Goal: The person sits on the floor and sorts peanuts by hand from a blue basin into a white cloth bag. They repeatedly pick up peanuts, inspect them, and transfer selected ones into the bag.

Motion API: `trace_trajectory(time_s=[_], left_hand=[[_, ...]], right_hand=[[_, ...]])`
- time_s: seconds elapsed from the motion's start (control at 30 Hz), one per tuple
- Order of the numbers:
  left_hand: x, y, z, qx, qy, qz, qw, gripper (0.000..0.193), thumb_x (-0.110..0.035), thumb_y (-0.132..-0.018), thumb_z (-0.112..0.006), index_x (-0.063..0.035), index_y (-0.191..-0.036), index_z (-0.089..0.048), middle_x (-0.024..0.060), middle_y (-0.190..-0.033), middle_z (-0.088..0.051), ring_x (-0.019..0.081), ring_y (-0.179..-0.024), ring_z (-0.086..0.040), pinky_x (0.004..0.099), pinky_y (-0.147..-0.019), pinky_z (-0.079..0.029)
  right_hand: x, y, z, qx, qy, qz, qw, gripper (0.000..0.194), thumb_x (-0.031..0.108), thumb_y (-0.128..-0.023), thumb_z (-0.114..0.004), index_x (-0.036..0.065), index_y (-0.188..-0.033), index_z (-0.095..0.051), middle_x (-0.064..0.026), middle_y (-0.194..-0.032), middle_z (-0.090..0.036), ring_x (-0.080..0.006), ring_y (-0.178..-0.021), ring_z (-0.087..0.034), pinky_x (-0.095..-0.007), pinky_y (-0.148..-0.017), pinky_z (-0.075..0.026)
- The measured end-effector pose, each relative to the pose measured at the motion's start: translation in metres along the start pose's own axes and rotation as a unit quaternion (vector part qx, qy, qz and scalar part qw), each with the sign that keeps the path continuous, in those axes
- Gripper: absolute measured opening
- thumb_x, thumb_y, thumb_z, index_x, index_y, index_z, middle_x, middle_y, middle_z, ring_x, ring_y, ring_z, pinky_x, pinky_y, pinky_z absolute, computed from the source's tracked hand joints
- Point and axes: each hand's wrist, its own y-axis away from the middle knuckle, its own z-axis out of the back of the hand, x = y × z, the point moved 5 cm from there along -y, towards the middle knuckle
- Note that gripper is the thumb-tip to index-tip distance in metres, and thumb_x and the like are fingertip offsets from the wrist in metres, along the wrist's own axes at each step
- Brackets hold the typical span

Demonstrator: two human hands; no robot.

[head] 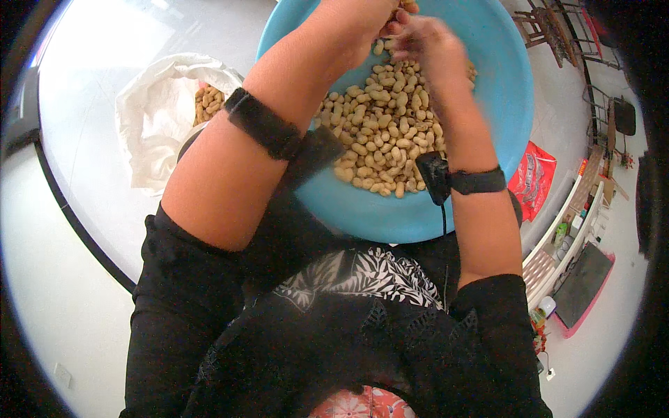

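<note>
A wide blue plastic basin (pixel 509 120) stands before me with a heap of unshelled peanuts (pixel 384 133) in it. Over its far part, my left hand (pixel 389 21) is partly cut off by the top edge of the view. Its fingers are curled, and a bit of brown peanut shell shows between them. Close beside it is my right hand (pixel 436 44), blurred, with bent fingers near the left fingertips. Whether the right fingers hold anything cannot be made out. Both hands are above the peanuts, and my forearms hide parts of the heap.
At the left, a white woven sack (pixel 157 120) with its mouth rolled open holds more peanuts (pixel 209 103). A red plastic packet (pixel 533 180) lies right of the basin. Farther right are a long low cabinet (pixel 554 235) with small items and several chairs (pixel 543 28).
</note>
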Motion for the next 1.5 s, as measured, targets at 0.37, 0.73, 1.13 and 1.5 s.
trace_trajectory(time_s=[0.37, 0.73, 1.13, 1.5], left_hand=[[0.012, -0.006, 0.002, -0.019, -0.023, 0.009, 1.0, 0.015, -0.02, -0.1, -0.065, -0.0062, -0.105, -0.065, -0.0008, -0.08, -0.061, 0.009, -0.063, -0.052, 0.0231, -0.057, -0.044], [0.022, -0.012, 0.008, -0.034, 0.002, 0.018, 0.999, 0.018, -0.018, -0.1, -0.064, -0.0025, -0.11, -0.059, 0.0022, -0.081, -0.06, 0.0114, -0.059, -0.052, 0.0266, -0.054, -0.044], [0.032, -0.018, 0.005, 0.0, -0.011, 0.038, 0.999, 0.019, -0.015, -0.101, -0.058, -0.0035, -0.116, -0.06, 0.0041, -0.089, -0.064, 0.0121, -0.065, -0.055, 0.0268, -0.056, -0.047], [0.035, -0.011, -0.005, 0.041, -0.142, 0.033, 0.988, 0.014, -0.014, -0.1, -0.063, -0.0023, -0.104, -0.067, 0.0032, -0.08, -0.066, 0.0118, -0.067, -0.06, 0.0254, -0.061, -0.049]], right_hand=[[-0.088, 0.059, -0.09, 0.278, 0.399, 0.18, 0.855, 0.028, 0.017, -0.093, -0.055, 0.002, -0.113, -0.067, -0.0249, -0.118, -0.065, -0.042, -0.114, -0.06, -0.0532, -0.102, -0.045], [-0.054, 0.065, -0.013, 0.295, 0.6, 0.186, 0.72, 0.031, 0.012, -0.086, -0.063, 0.008, -0.116, -0.069, -0.0121, -0.116, -0.066, -0.035, -0.109, -0.062, -0.0473, -0.089, -0.053], [-0.051, 0.056, 0.028, 0.229, 0.292, -0.153, 0.916, 0.024, 0.015, -0.102, -0.057, 0.005, -0.123, -0.061, -0.0078, -0.105, -0.065, -0.0194, -0.096, -0.067, -0.0337, -0.076, -0.052], [-0.005, 0.04, 0.023, 0.102, -0.062, -0.219, 0.968, 0.031, 0.018, -0.106, -0.051, 0.0, -0.13, -0.056, -0.0073, -0.115, -0.066, -0.0131, -0.089, -0.064, -0.0227, -0.069, -0.046]])
